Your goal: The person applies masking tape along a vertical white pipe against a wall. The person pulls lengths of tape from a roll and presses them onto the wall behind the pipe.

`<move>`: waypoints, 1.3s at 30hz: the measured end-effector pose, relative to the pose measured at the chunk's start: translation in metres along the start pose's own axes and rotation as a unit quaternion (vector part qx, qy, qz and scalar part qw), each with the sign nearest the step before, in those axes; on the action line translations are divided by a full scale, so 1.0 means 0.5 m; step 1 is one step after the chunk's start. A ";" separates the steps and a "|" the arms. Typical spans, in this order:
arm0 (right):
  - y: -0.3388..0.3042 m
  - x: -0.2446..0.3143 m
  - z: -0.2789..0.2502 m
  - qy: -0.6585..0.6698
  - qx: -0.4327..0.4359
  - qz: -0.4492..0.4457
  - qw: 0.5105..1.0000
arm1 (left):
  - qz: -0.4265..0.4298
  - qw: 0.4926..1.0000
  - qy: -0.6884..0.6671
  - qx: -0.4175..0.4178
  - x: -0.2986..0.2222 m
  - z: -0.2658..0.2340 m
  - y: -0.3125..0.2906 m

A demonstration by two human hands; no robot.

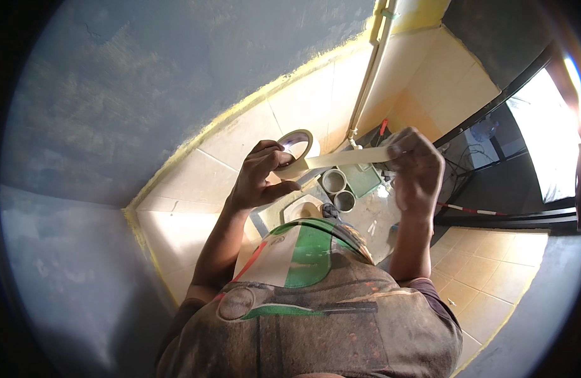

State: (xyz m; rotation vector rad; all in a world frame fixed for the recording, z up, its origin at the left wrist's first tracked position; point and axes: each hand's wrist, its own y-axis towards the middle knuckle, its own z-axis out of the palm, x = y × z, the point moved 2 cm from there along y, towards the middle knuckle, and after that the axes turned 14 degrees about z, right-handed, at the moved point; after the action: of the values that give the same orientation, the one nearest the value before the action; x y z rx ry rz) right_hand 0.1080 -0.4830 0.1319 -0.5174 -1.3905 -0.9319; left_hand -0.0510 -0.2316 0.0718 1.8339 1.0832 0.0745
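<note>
In front of my chest, my left hand [259,175] grips a roll of pale masking tape [313,148], with fingers hooked into its ring and the thumb below. A strip of tape [350,157] runs from the roll across to my right hand [419,176], stretched nearly straight. The right fingers are closed at the strip's far end; that end itself is hidden by them. Both hands are raised well above the floor.
A grey wall [145,82] meets cream tiles [227,135] along a yellowish edge on the left. A pale pipe [370,69] runs down the corner. Two round containers [334,181] and a whitish basin-like fixture [291,213] stand below. A dark-framed opening [529,217] lies right.
</note>
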 end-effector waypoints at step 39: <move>0.095 0.051 -1.328 -0.659 -0.486 0.062 0.571 | -0.452 0.844 -0.196 0.211 0.140 0.012 -0.156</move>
State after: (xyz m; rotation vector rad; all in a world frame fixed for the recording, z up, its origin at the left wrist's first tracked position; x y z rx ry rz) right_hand 0.5393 -0.9862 0.0646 -2.5491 -1.8992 -1.1603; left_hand -0.0561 -0.1763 -0.0171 1.4061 1.6250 -1.1247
